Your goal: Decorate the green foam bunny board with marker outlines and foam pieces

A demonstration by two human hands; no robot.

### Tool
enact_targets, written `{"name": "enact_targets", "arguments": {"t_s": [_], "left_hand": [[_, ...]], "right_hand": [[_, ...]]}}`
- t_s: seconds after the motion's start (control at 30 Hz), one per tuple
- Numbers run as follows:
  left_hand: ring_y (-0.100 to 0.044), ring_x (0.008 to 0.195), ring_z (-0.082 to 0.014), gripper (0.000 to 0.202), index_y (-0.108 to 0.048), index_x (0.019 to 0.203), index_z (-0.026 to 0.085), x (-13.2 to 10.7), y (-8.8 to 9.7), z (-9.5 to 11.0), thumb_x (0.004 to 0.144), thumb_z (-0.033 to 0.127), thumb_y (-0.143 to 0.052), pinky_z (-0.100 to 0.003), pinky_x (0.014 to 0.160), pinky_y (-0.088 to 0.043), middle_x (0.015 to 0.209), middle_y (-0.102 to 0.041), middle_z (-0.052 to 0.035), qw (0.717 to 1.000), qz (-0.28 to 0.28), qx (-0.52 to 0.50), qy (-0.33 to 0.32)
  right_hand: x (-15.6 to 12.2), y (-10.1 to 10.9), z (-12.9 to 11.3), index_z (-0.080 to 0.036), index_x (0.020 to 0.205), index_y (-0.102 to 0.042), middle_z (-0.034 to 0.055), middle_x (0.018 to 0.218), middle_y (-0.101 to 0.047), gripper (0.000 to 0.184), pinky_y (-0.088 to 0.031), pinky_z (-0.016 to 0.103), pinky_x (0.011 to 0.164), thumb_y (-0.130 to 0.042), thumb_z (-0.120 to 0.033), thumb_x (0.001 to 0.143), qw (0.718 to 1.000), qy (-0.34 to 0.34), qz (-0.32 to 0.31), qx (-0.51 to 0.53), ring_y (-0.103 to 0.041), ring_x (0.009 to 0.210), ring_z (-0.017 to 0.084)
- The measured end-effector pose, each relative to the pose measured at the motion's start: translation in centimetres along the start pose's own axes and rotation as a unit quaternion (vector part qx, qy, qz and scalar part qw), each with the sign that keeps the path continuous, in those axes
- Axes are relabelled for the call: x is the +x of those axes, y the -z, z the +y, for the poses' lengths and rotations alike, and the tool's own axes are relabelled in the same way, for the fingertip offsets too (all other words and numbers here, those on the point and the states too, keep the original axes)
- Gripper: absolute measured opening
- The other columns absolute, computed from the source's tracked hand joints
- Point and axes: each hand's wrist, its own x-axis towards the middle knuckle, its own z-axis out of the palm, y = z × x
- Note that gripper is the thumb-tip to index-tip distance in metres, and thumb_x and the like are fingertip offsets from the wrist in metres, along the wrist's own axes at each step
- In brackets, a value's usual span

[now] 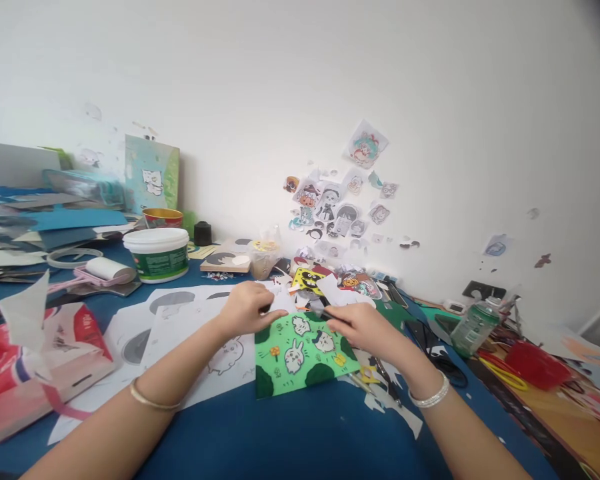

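A bright green drawing (280, 387) with white cartoon animals and dark green patches lies tilted in front of me. At its upper left edge, my left hand (247, 309) has curled fingers, and its thumb presses along the sheet; the fingertips are mostly hidden. Over the upper right corner, my right hand (363, 327) is closed around a slim black pen-like tool (329, 314), whose exact kind is unclear. White sheets with pencil drawings (195, 360) lie under my left forearm. Paper cutouts, including a yellow cartoon face (307, 280), are heaped just beyond the hands.
Left are a white-lidded tub (157, 257), a red-and-white bag (75, 353) and stacked papers (70, 220). Paper scraps (405, 413) and scissors (387, 380) lie near my right wrist. A clear bottle (475, 327) and red pouch (537, 363) stand farther right. Stickers cover the wall (230, 133) behind.
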Motion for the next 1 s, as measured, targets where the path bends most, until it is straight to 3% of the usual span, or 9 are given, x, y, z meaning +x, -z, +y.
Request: {"name": "enact_targets", "arguments": {"t_s": [0.1, 0.23, 0.3, 0.4, 0.5, 0.6, 0.7, 0.83, 1.0], "left_hand": [[-0.048, 0.052, -0.0146, 0.046, -0.045, 0.058, 0.020, 0.1, -0.3, -0.9, 0.078, 0.061, -0.046, -0.026, 0.048, -0.030, 0.053, -0.050, -0.0005, 0.994, -0.036, 0.019, 0.097], [-0.056, 0.070, -0.0208, 0.033, -0.051, 0.077, 0.018, 0.2, -1.8, 0.1, 0.079, 0.051, -0.049, -0.027, 0.056, -0.038, 0.075, -0.060, -0.0065, 0.960, -0.189, -0.032, 0.206], [-0.057, 0.076, -0.0233, 0.029, -0.051, 0.084, 0.018, 0.0, -2.6, 0.7, 0.077, 0.045, -0.051, -0.029, 0.059, -0.040, 0.084, -0.062, -0.0091, 0.932, -0.259, -0.074, 0.244], [-0.057, 0.079, -0.0239, 0.022, -0.050, 0.086, 0.018, -0.2, -3.2, 0.9, 0.075, 0.037, -0.049, -0.030, 0.060, -0.041, 0.088, -0.062, -0.0098, 0.903, -0.310, -0.114, 0.274], [-0.056, 0.071, -0.0217, 0.015, -0.049, 0.080, 0.019, -0.2, -3.2, 0.8, 0.072, 0.031, -0.048, -0.028, 0.055, -0.038, 0.081, -0.061, -0.0069, 0.894, -0.322, -0.131, 0.281], [-0.052, 0.061, -0.0184, 0.007, -0.047, 0.070, 0.019, -0.1, -2.7, 1.1, 0.068, 0.026, -0.045, -0.026, 0.049, -0.034, 0.071, -0.058, -0.0033, 0.885, -0.341, -0.159, 0.275], [-0.047, 0.056, -0.0154, 0.004, -0.045, 0.062, 0.020, -0.1, -2.3, 1.5, 0.064, 0.023, -0.045, -0.026, 0.047, -0.030, 0.062, -0.052, 0.0001, 0.879, -0.355, -0.195, 0.252], [-0.038, 0.050, -0.0123, 0.012, -0.041, 0.056, 0.020, -0.2, -2.4, 1.6, 0.064, 0.027, -0.047, -0.026, 0.045, -0.026, 0.052, -0.041, 0.0036, 0.871, -0.370, -0.238, 0.220], [-0.036, 0.050, -0.0117, 0.014, -0.041, 0.054, 0.020, -0.4, -2.7, 1.4, 0.062, 0.027, -0.050, -0.025, 0.046, -0.027, 0.051, -0.040, 0.0045, 0.860, -0.383, -0.271, 0.199]], "right_hand": [[-1.3, 0.1, 1.9, -0.021, 0.098, -0.060, -0.0007, 0.060, -0.057, 0.025, -0.033, 0.025, 0.051, -0.040, -0.033, 0.090, 0.994, -0.074, 0.028, 0.079, -0.050, 0.049, 0.013], [-2.3, -1.7, 3.4, -0.026, 0.120, -0.048, -0.0020, 0.061, -0.057, 0.033, -0.037, 0.027, 0.053, -0.046, -0.031, 0.088, 0.970, -0.070, 0.093, 0.212, -0.054, 0.057, 0.016], [-2.4, -2.8, 3.5, -0.026, 0.114, -0.050, -0.0006, 0.068, -0.059, 0.026, -0.038, 0.026, 0.053, -0.044, -0.031, 0.089, 0.958, -0.037, 0.120, 0.259, -0.051, 0.057, 0.015], [-2.2, -4.1, 3.0, -0.024, 0.094, -0.058, 0.0032, 0.085, -0.060, 0.019, -0.039, 0.027, 0.054, -0.042, -0.034, 0.090, 0.937, -0.005, 0.152, 0.314, -0.048, 0.057, 0.012], [-1.7, -5.3, 2.3, -0.024, 0.092, -0.057, 0.0050, 0.091, -0.061, 0.019, -0.044, 0.030, 0.061, -0.043, -0.036, 0.090, 0.869, 0.009, 0.194, 0.456, -0.054, 0.066, 0.015], [-0.9, -6.8, 1.5, -0.025, 0.096, -0.052, 0.0039, 0.089, -0.062, 0.020, -0.046, 0.033, 0.069, -0.059, -0.035, 0.081, 0.792, 0.025, 0.217, 0.571, -0.057, 0.072, 0.016], [-0.2, -8.7, 0.5, -0.026, 0.097, -0.049, -0.0013, 0.073, -0.060, 0.036, -0.045, 0.030, 0.069, -0.072, -0.036, 0.071, 0.776, 0.032, 0.203, 0.596, -0.055, 0.066, 0.014], [0.0, -11.1, -0.8, -0.022, 0.086, -0.050, -0.0078, 0.047, -0.045, 0.030, -0.043, 0.027, 0.055, -0.056, -0.051, 0.081, 0.773, 0.032, 0.140, 0.618, -0.041, 0.042, 0.009], [-0.4, -12.4, -2.2, -0.020, 0.089, -0.050, -0.0030, 0.052, -0.054, 0.033, -0.036, 0.024, 0.044, -0.049, -0.052, 0.083, 0.795, 0.017, 0.026, 0.606, -0.049, 0.044, 0.012]]}}
